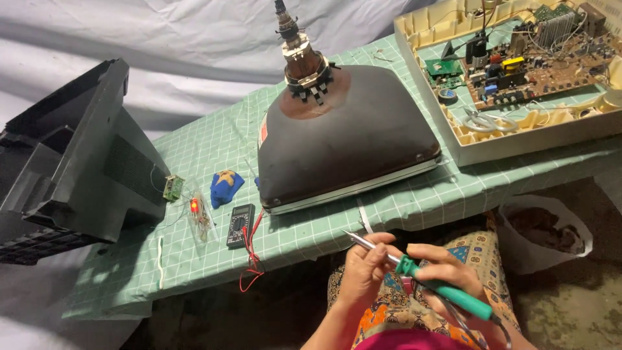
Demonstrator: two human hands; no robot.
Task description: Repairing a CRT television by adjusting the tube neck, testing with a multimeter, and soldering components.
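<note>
Both hands hold a green-handled soldering iron over the lap, just below the edge of the surface.

The right hand has its grip clamped round the green handle; the left hand pinches its fingers together on the metal shaft near the tip, which points up and left. On the green checked cloth beyond lie a picture tube face down with its neck upright, a black multimeter with red leads, a blue cloth, a small circuit board, a black television back cover at left and an open cream chassis holding boards at right.
</note>
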